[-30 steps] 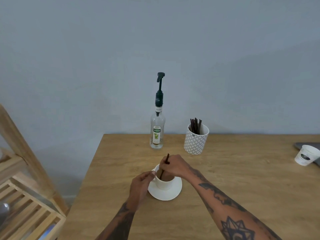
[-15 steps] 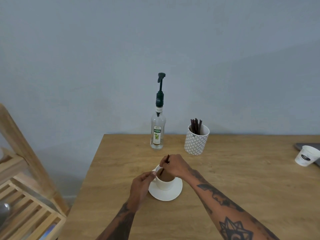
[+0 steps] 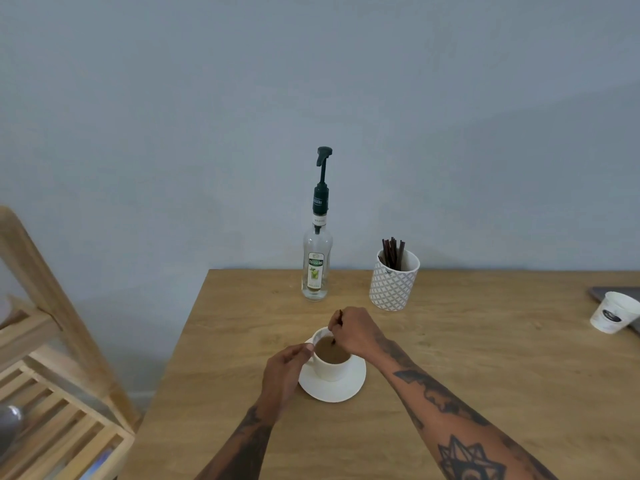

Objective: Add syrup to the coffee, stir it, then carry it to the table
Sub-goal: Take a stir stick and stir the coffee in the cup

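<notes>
Head view: the right hand (image 3: 353,332) pinches a dark stir stick (image 3: 336,329) dipped into the coffee cup (image 3: 330,358), which sits on a white saucer (image 3: 334,386) on the tabletop (image 3: 485,341). The left hand (image 3: 282,375) holds the cup's handle side. Behind the cup stands the syrup pump bottle (image 3: 317,258).

White cup (image 3: 329,370) of coffee (image 3: 331,348) on saucer (image 3: 337,388) (stirrer (image 3: 338,322) dipped in).

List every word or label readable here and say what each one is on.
"TEISSEIRE": front label of the syrup bottle.
"MOJITO": small neck tag of the same bottle, faint.
Pump collar: white print, too blurred to read.
Paper cup: dark logo, too small to read.
Nothing else carries text.
</notes>
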